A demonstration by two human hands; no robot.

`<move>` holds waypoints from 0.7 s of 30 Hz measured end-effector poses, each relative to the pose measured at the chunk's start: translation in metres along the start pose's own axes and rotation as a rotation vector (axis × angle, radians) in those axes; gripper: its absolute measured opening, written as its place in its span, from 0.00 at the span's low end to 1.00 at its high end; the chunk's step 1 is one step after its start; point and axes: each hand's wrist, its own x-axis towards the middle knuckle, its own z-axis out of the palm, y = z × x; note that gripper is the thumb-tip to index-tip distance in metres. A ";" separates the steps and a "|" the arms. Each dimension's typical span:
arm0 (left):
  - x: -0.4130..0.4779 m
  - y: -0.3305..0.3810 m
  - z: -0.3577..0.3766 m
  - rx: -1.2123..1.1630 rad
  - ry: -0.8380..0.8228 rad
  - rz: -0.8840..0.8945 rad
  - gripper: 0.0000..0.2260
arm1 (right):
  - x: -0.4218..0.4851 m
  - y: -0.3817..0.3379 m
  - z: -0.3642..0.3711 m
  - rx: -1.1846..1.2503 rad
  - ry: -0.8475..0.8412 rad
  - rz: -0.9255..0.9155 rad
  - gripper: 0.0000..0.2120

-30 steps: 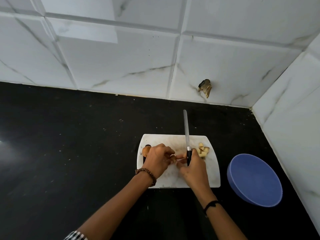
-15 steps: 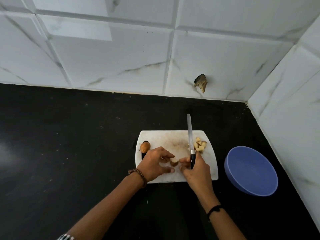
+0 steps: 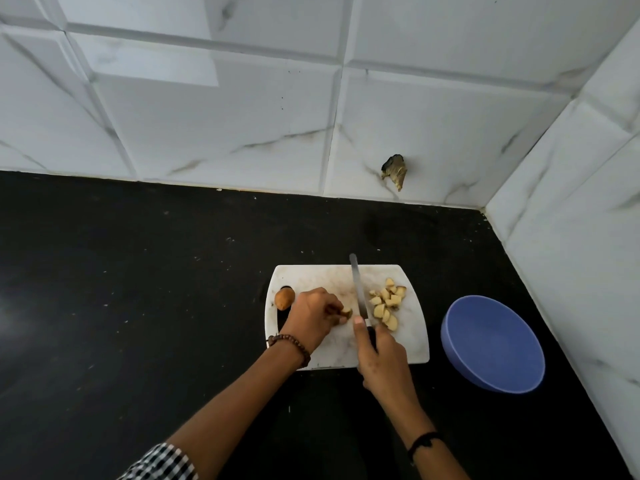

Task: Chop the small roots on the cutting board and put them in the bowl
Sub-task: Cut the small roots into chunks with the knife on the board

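Observation:
A white cutting board (image 3: 332, 277) lies on the black counter. My left hand (image 3: 313, 315) pinches a small brown root piece (image 3: 346, 312) against the board. My right hand (image 3: 379, 355) grips a knife (image 3: 357, 287) by its dark handle, the blade pointing away from me and resting just right of that piece. A pile of pale chopped root chunks (image 3: 386, 301) lies to the right of the blade. One whole brown root (image 3: 284, 298) sits at the board's left edge. The blue bowl (image 3: 491, 342) stands to the right of the board and looks empty.
The black counter (image 3: 138, 289) stretches wide to the left. White marble-look tiled walls (image 3: 242, 116) close the back and the right side, near the bowl. A dark broken hole (image 3: 394, 169) marks the back wall above the board.
My left hand has closed onto the root piece. The knife has shifted left and down beside it. The chunk pile now shows fully to the blade's right.

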 end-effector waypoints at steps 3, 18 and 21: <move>0.001 -0.002 -0.001 -0.026 -0.013 -0.039 0.08 | -0.004 0.003 0.002 -0.070 -0.007 0.008 0.23; 0.003 -0.001 -0.001 0.033 -0.040 -0.047 0.08 | -0.010 0.014 0.013 -0.306 0.018 -0.060 0.20; 0.004 0.000 -0.001 0.042 -0.042 -0.043 0.08 | -0.010 0.011 0.015 -0.405 0.028 -0.039 0.19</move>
